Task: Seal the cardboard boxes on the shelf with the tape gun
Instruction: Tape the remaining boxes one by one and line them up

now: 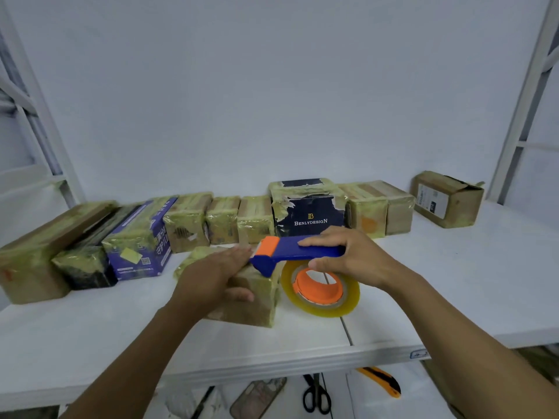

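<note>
I find the white shelf (453,282) running the full width of the view, its front edge close below the hands. A row of boxes (187,219) stands along the back wall, most of them wrapped in yellowish tape. One brown end box (447,201) sits apart at the far right with a flap lifted. There is open shelf to the right of the work and in front of it; the left is crowded by the row.

The front box (251,297) stands alone, forward of the row and near the middle. My left hand (211,273) lies on its top, fingers straight and close together, pointing away and to the right, thumb against the near face. It presses; it does not clasp. My right hand (348,255) wraps the blue handle of the tape gun (296,251), fingers curled over the top, thumb beneath and beside the tape roll (320,290).

The deciding relation is this: the gun's long axis runs left to right, with its orange head at the far right of the box top, just beside the left fingertips. Whether they touch I cannot tell. The roll hangs off the box's right side, just above the shelf. I judge the pull should go right, into the open room, and the left fingers are at risk from the cutter.

On the level below lie scissors (316,397) and a yellow knife (384,382), out of the way.
</note>
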